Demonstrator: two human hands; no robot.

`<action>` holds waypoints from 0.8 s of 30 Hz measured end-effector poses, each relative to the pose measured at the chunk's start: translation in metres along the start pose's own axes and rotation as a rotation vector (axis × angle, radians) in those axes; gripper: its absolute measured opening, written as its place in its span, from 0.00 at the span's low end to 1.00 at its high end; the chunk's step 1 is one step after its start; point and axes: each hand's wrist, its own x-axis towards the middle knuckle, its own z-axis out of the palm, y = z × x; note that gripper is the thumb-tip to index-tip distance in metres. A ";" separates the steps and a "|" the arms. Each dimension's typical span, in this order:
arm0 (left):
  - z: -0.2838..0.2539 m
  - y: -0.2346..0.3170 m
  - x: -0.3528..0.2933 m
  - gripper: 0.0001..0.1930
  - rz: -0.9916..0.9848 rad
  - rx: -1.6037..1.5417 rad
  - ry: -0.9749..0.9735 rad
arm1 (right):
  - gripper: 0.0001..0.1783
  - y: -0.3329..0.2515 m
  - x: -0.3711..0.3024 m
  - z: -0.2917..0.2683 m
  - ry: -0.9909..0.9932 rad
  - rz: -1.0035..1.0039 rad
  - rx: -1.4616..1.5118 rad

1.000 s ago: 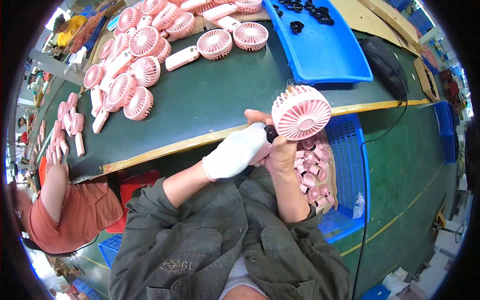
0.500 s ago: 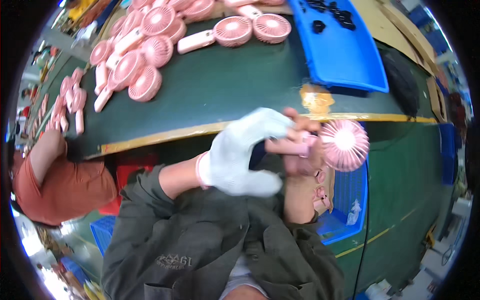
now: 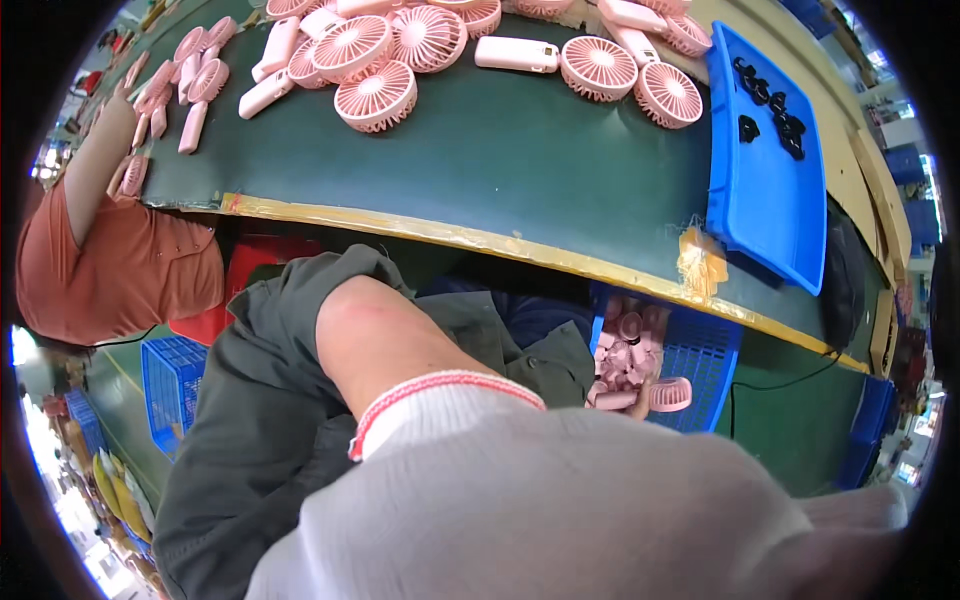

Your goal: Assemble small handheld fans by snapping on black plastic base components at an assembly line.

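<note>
My left hand (image 3: 560, 510), in a white knit glove with a red-striped cuff, fills the lower part of the picture very close to the camera. Its fingers point toward the lower right, blurred and partly cut off, so their grip cannot be told. Beyond it, only a little of my right hand (image 3: 642, 398) shows, at a blue crate (image 3: 708, 352) below the table edge. The fingers there are closed on a pink handheld fan (image 3: 670, 394), with its round head sticking out to the right. Several pink fan parts (image 3: 628, 352) lie heaped in the crate beside that hand.
Several pink handheld fans (image 3: 375, 95) lie on the green table (image 3: 500, 180), which has a taped front edge. A blue tray (image 3: 765, 200) at the right holds black parts (image 3: 785, 130). At left sits a person in an orange shirt (image 3: 130, 265), near another blue crate (image 3: 170, 385).
My left hand has swung from the table edge up close to the camera. My right hand has lowered the fan to the crate. The view has shifted, so the table things appear elsewhere.
</note>
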 end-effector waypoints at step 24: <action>0.001 -0.016 0.011 0.07 -0.095 -0.038 0.081 | 0.09 -0.109 -0.082 0.133 -0.786 -0.634 -0.535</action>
